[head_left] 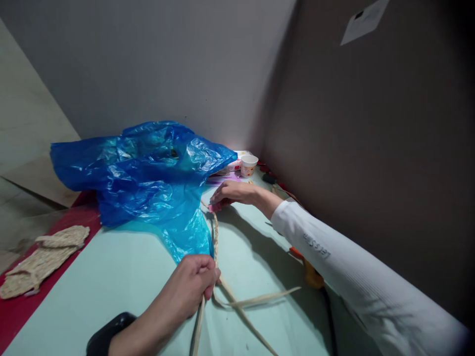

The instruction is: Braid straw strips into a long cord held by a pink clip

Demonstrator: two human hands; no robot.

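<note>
A narrow braid of pale, straw-like strips [215, 237] runs away from me over the light green tabletop. My left hand [198, 279] is closed around its near end, with the fingers pinched together. Loose flat strips [248, 321] fan out below that hand, toward me and to the right. At the far end of the braid, my right hand [230, 192] has its fingers closed on a small pink piece [213, 208], which looks like a clip or a bit of tape. The fingertips partly cover this piece.
A crumpled blue plastic bag [148, 173] lies beside the braid on the left. Woven straw-coloured pieces [48, 257] rest on a red strip [22, 316] at left. A paper cup [248, 166] stands at the back. An orange-yellow corded tool [313, 274] sits under my right forearm.
</note>
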